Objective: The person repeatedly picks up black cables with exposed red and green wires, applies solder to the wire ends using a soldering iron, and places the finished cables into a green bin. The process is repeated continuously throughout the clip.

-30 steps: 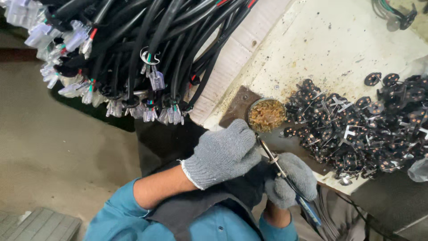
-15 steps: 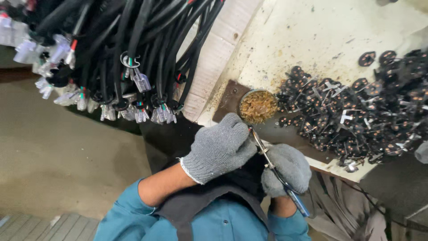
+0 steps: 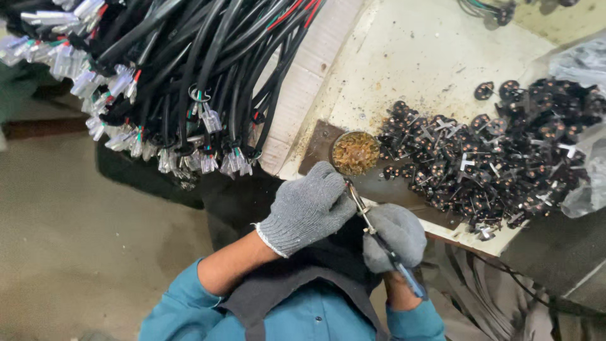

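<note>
where tin (image 3: 355, 152) holds amber bits, r hand (image 3: 396, 237) grips tool (image 3: 379, 240)

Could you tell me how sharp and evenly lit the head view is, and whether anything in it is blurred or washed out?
In the head view the gloved left hand, right hand and the thin tool between them look sharp; the pale bench top is brightly lit but not blown out; the black cables hold little shadow detail; the clear bag at the right edge shows mild glare; the floor is soft and dim.
</note>
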